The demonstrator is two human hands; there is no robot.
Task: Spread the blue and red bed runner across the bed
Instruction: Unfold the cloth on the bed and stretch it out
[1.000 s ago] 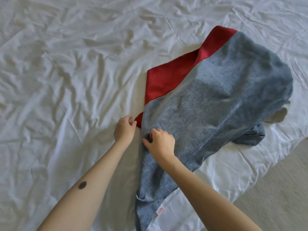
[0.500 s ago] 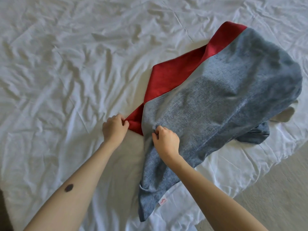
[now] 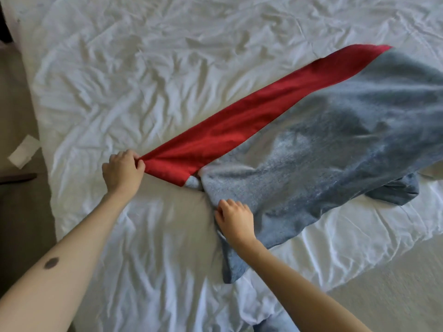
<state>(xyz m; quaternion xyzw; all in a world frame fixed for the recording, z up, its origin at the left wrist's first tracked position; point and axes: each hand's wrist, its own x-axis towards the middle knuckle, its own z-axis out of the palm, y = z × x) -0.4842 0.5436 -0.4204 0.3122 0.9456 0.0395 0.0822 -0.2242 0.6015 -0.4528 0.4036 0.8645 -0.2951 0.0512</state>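
The bed runner lies bunched on the right half of the bed, blue-grey on one face with a long red band along its far edge. My left hand grips the near end of the red band and holds it stretched toward the left. My right hand pinches the blue edge a little nearer to me. Part of the blue cloth hangs over the bed's near edge, and a fold is tucked under the heap at the right.
The bed is covered with a wrinkled white sheet. Its left edge meets a brownish floor where a white paper slip lies. Light carpet shows beyond the bed's edge at the lower right.
My left hand has pulled the red end leftward, so the red band is drawn out much longer. My right hand kept its hold on the blue edge.
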